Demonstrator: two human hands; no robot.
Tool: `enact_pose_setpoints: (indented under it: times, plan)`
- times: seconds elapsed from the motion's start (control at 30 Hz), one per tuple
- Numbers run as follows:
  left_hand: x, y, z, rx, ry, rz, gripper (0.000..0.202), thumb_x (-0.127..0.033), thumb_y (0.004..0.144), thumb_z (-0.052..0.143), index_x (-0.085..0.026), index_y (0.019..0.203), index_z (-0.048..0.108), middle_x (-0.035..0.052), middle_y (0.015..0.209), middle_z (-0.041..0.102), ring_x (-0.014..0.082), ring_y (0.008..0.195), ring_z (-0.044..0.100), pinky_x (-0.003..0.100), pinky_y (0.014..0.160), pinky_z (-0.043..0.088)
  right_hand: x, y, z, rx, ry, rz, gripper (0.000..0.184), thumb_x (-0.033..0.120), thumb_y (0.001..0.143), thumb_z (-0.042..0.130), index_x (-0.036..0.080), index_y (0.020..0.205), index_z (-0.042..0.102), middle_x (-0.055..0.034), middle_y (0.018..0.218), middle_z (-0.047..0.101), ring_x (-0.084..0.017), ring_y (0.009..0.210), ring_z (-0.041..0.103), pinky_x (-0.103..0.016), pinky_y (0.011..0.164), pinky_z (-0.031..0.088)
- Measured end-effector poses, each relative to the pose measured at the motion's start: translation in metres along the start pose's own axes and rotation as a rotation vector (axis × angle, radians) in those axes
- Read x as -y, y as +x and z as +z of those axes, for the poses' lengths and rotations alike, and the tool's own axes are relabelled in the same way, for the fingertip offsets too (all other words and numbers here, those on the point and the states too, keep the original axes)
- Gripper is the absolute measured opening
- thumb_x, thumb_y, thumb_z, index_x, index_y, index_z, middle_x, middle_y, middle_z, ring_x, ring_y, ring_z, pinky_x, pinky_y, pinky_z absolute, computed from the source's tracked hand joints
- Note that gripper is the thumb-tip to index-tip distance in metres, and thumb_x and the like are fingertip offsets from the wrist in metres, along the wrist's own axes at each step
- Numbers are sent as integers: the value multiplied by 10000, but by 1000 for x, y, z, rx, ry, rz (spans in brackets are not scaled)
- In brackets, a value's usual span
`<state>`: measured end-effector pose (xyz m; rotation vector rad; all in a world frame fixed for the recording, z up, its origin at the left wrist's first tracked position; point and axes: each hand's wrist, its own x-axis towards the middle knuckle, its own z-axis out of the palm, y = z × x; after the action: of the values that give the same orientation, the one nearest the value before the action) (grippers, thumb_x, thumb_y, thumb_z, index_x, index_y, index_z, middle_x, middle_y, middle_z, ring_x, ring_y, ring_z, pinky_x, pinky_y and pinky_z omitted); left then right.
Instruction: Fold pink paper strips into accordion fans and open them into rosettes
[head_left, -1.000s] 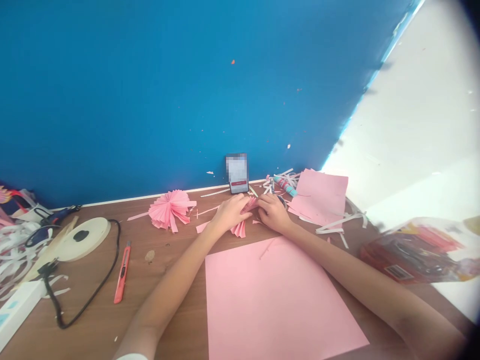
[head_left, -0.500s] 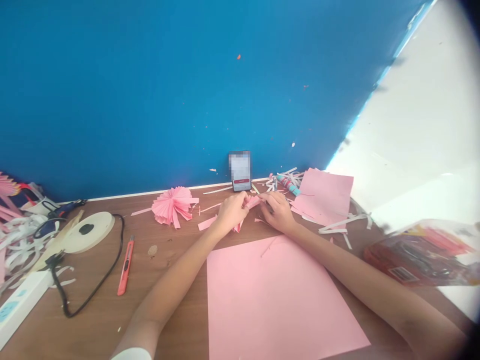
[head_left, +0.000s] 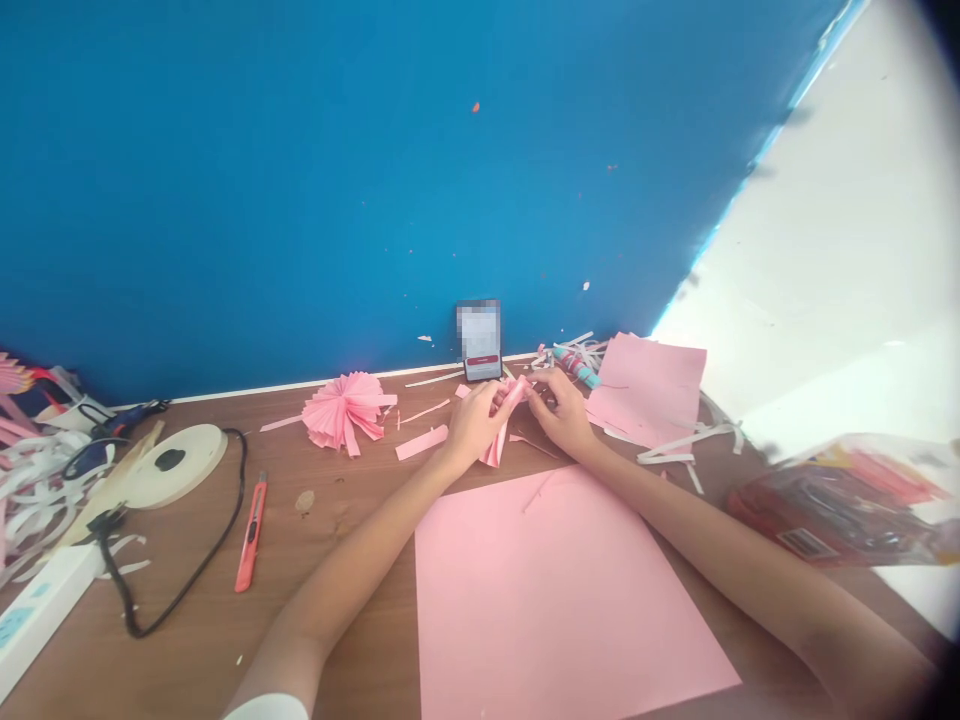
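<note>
Beyond the large pink paper sheet [head_left: 555,590], both hands meet over a pleated pink paper piece [head_left: 495,447]. My left hand [head_left: 478,418] is closed round its upper part, with the folds hanging below the fingers. The curled fingers of my right hand [head_left: 559,408] pinch the piece's right end; the fingertips are partly hidden. A finished-looking pink paper fan flower [head_left: 346,410] lies to the left. Between it and my left hand is a short pink paper strip [head_left: 421,442].
A phone [head_left: 481,340] leans on the blue wall. At left lie a red box cutter [head_left: 251,535], a tape roll [head_left: 176,465], a black cable [head_left: 225,560] and a white power strip [head_left: 45,600]. Pink sheets [head_left: 652,390] and a plastic bag [head_left: 840,500] are at right.
My left hand has shifted slightly right and turned, showing more of the pleated paper. My right hand has drawn its fingers in to the paper's end.
</note>
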<state>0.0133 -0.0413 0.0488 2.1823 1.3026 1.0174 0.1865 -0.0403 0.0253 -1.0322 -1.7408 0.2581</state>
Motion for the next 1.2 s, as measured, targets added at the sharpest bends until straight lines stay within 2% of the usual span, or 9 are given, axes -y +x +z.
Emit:
enact_pose_setpoints:
  times: [0.2, 0.4, 0.5, 0.67, 0.8, 0.9, 1.03, 1.1, 1.2]
  plan:
    - [-1, -4, 3, -50, -25, -32, 174, -372, 861, 528, -212, 864, 595, -4, 815, 649, 117, 686, 573, 237, 655, 429, -3, -3, 1, 8, 57, -11, 169, 298, 905, 513, 257, 1059, 568, -62, 1037, 601, -199, 877, 604, -353, 726, 516]
    - [-8, -6, -1, -93, 45, 7, 196, -336, 895, 480, -203, 809, 597, -7, 800, 644, 105, 668, 553, 243, 686, 413, -2, -1, 3, 60, 92, -31, 198, 309, 898, 521, 272, 1090, 550, -73, 1106, 574, -194, 858, 599, -360, 717, 531]
    - [-7, -6, 1, -109, 53, 14, 213, -349, 903, 470, -204, 818, 600, -5, 809, 638, 108, 682, 552, 247, 694, 411, -2, -1, 5, 65, 43, -40, 206, 329, 898, 515, 269, 1094, 538, -86, 1128, 571, -231, 974, 576, -395, 784, 514]
    - [-5, -5, 3, -42, -13, 43, 188, -336, 896, 484, -208, 854, 614, 3, 834, 640, 117, 715, 560, 244, 684, 421, -5, -2, 5, 67, 26, 34, 304, 382, 888, 524, 248, 1159, 495, -87, 1107, 578, -224, 916, 584, -387, 779, 493]
    - [-7, -3, 1, 3, -114, 42, 161, -323, 873, 512, -200, 853, 614, 2, 829, 647, 117, 707, 563, 239, 678, 431, -5, 1, 2, 80, 112, 76, 220, 409, 916, 463, 247, 1045, 540, -55, 986, 603, -205, 861, 586, -361, 758, 483]
    - [-8, -2, 0, 9, -211, 20, 153, -320, 858, 530, -194, 859, 617, 5, 836, 653, 115, 702, 566, 236, 678, 440, -3, 1, 0, 30, 164, 146, 236, 407, 921, 453, 250, 1088, 508, -51, 992, 604, -191, 815, 593, -345, 721, 490]
    - [-4, 1, -1, -151, -350, -87, 252, -358, 863, 536, -208, 1063, 567, 23, 855, 648, 132, 766, 598, 251, 733, 458, -1, -2, -2, -35, 190, 147, 309, 401, 925, 440, 256, 1198, 449, -66, 1036, 597, -193, 808, 595, -358, 726, 501]
    - [0, 4, -1, -245, -427, -152, 366, -380, 866, 536, -211, 1187, 483, 33, 865, 637, 140, 795, 612, 262, 754, 471, 1, -3, -3, 13, 180, 123, 312, 395, 932, 422, 262, 1213, 446, -63, 1027, 604, -187, 774, 592, -358, 709, 502]
    - [8, 8, 2, -301, -529, -199, 454, -391, 858, 553, -208, 1248, 411, 62, 966, 629, 150, 875, 624, 269, 788, 490, 4, -4, -5, 91, 119, 57, 275, 383, 934, 418, 260, 1170, 488, -64, 1045, 609, -189, 799, 591, -349, 702, 494]
